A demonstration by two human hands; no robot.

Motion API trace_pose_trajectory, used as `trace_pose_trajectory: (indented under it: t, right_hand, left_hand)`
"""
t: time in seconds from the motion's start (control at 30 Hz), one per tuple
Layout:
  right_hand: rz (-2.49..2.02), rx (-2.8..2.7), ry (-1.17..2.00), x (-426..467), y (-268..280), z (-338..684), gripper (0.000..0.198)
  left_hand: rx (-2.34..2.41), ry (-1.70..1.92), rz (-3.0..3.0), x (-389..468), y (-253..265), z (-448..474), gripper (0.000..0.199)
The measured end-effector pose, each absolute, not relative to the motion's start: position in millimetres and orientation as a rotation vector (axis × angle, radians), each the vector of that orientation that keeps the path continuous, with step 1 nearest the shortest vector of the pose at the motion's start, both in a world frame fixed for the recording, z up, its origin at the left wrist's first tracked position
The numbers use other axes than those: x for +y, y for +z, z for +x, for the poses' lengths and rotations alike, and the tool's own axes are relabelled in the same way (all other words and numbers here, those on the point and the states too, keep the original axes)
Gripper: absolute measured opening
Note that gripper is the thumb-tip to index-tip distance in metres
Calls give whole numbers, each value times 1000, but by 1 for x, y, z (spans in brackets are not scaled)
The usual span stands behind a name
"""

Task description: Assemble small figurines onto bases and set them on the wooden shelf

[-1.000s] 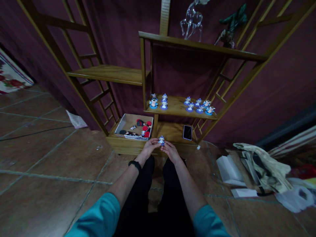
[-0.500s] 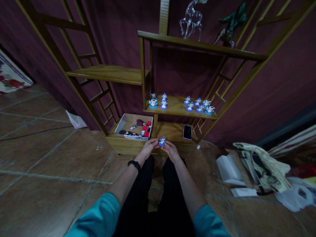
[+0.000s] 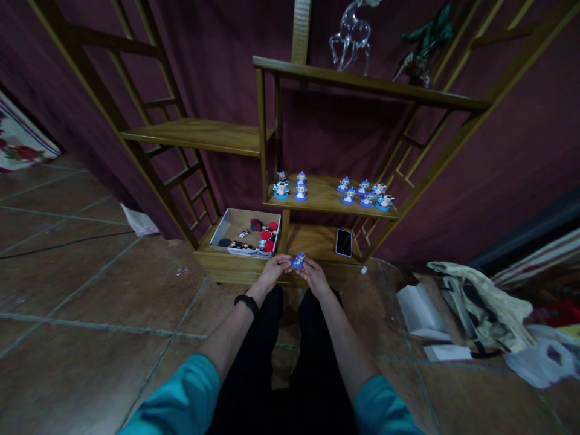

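A small purple-and-white figurine (image 3: 298,260) on a round purple base is held between my two hands, in front of the shelf unit's lowest level. My left hand (image 3: 275,267) pinches its left side, and the fingers of my right hand (image 3: 313,275) grip its right side. The figurine is tilted. Several similar figurines (image 3: 348,196) stand on the shelf (image 3: 324,194) above, in a left and a right group; some have blue bases, like the figurine (image 3: 281,190) at the left end.
An open cardboard box (image 3: 220,229) with red and black figurines sits at the lower left. A phone (image 3: 344,243) lies to the right. Higher up stand a clear deer ornament (image 3: 352,35) and a green statue (image 3: 423,45). Bags (image 3: 489,302) and a white box (image 3: 421,311) lie on the floor.
The figurine in my hands has tipped over towards the right, its base turning more into view. My hands have barely shifted; the other things stay where they were.
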State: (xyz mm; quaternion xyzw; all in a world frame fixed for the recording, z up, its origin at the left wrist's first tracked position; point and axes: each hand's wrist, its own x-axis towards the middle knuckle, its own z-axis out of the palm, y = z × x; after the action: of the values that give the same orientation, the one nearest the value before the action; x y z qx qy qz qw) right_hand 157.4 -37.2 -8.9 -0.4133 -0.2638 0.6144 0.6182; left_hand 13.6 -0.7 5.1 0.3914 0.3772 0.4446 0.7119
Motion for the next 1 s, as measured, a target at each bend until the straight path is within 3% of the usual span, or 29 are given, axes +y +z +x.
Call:
trace_pose_trajectory:
  t: [0.33,0.57,1.0]
  right_hand:
    - [-931,-624,1447,-38,-7,158,37]
    - [-884,-642,1469,-42,-1,157,41]
    - [-897,-653,1470,-44,-1,160,34]
  left_hand:
    - [839,1007,862,-1,6,14,29]
    - [793,933,946,-1,4,14,46]
    - [750,980,834,-3,9,13,42]
